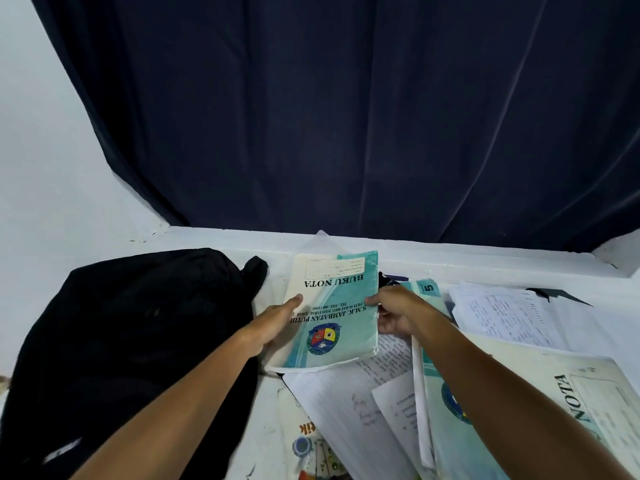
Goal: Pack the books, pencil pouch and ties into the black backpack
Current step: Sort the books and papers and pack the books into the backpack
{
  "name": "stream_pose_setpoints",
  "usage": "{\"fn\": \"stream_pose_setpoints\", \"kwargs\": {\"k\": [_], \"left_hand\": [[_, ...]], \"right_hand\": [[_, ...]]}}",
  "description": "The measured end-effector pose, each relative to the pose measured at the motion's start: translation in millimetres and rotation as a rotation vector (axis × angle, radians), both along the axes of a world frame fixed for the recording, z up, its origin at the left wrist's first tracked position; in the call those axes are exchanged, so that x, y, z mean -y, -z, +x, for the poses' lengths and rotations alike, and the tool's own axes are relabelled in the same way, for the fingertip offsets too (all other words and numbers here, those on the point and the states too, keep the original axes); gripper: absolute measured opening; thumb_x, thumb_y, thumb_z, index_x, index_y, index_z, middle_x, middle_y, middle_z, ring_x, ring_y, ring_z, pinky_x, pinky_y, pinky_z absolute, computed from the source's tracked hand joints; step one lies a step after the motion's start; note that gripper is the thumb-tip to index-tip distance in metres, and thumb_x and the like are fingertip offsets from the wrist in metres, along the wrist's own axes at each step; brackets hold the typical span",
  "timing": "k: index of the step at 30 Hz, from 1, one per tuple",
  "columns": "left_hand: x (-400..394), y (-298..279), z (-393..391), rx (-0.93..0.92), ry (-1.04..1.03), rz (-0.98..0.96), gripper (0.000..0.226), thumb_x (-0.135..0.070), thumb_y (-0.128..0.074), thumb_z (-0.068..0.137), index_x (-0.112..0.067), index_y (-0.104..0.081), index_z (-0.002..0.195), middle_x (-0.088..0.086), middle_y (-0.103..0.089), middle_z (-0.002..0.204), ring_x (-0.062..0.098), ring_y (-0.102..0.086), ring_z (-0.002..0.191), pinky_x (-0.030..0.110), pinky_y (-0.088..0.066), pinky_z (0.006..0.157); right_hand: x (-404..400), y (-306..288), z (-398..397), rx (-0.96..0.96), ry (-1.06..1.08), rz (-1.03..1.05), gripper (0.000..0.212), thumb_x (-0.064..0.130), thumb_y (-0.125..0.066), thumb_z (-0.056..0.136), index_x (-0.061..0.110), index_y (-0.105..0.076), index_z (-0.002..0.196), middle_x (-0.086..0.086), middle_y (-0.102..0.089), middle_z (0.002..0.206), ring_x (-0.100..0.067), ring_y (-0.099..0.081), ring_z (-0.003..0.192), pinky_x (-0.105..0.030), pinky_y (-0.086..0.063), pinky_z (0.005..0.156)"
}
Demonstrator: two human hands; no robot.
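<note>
Now gripping the teal notebook (pixel 334 310) by both long edges, left hand (pixel 273 323) and right hand (pixel 394 315) clamped thumb-over-cover, likely to carry it level. Black backpack (pixel 131 341) lying just left (opening not visible); other books (pixel 446 403) scattered right.

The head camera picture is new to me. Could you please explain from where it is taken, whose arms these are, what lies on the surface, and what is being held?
The picture comes from a camera worn on a person's head, looking forward and down, so the two bare arms are that person's own. The left hand and the right hand hold a teal notebook printed "BUKU NOTA", one hand at each side. A black backpack lies to its left on the white surface. To the right lie loose handwritten papers and more teal notebooks. A dark blue curtain hangs behind.
</note>
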State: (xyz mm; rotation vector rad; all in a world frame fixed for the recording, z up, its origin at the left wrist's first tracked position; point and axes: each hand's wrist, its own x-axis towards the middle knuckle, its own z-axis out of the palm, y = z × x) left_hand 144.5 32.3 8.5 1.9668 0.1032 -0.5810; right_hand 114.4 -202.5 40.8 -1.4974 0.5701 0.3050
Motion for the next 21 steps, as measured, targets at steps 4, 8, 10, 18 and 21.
{"fn": "stream_pose_setpoints", "kwargs": {"k": [4,8,10,18,21], "left_hand": [[-3.5,-2.2,-0.8,0.035,-0.028,-0.010,0.069,-0.065,-0.036,0.095,-0.021,-0.038,0.148,0.005,-0.038,0.154,0.027,-0.032,0.143,0.051,-0.021,0.118],[4.2,-8.9,-10.2,0.289,-0.165,0.017,0.063,-0.059,-0.040,0.097,-0.022,-0.039,0.147,0.006,-0.035,0.155,0.028,-0.031,0.143,0.046,-0.023,0.117],[9.6,-12.9,-15.2,0.398,-0.289,0.004,0.068,-0.060,-0.043,0.095,-0.025,-0.029,0.152,0.005,-0.027,0.160,0.028,-0.014,0.149,0.052,-0.011,0.120],[75.2,-35.7,-44.7,0.223,-0.583,-0.667,0.091,-0.071,-0.057,0.080,-0.025,-0.025,0.152,0.000,-0.048,0.143,0.022,-0.050,0.128,0.045,-0.043,0.103],[122.8,-51.6,-74.5,-0.026,-0.326,-0.963,0.066,-0.072,-0.040,0.088,-0.019,-0.063,0.121,0.012,-0.069,0.117,0.029,-0.065,0.105,0.048,-0.053,0.087]], "right_hand": [[-1.4,0.0,-0.2,0.037,0.013,0.033,0.021,-0.011,-0.050,0.093,0.004,-0.061,0.104,-0.017,-0.071,0.103,-0.028,-0.069,0.083,-0.040,-0.060,0.059],[3.3,-8.9,-7.2,0.138,0.066,0.034,0.024,-0.013,-0.052,0.091,0.003,-0.064,0.104,-0.016,-0.072,0.097,-0.030,-0.070,0.083,-0.040,-0.059,0.064],[12.4,-16.2,-11.8,0.193,0.112,0.052,0.025,-0.013,-0.053,0.090,0.002,-0.064,0.106,-0.017,-0.072,0.100,-0.030,-0.069,0.083,-0.039,-0.060,0.065],[73.2,-48.3,-57.5,0.413,0.368,0.241,0.028,-0.012,-0.050,0.091,0.004,-0.060,0.113,-0.012,-0.074,0.091,-0.026,-0.073,0.072,-0.040,-0.058,0.061],[88.4,-48.9,-81.3,0.471,0.441,0.245,0.029,-0.012,-0.050,0.092,0.002,-0.060,0.115,-0.010,-0.074,0.086,-0.016,-0.068,0.052,-0.033,-0.054,0.055]]}}
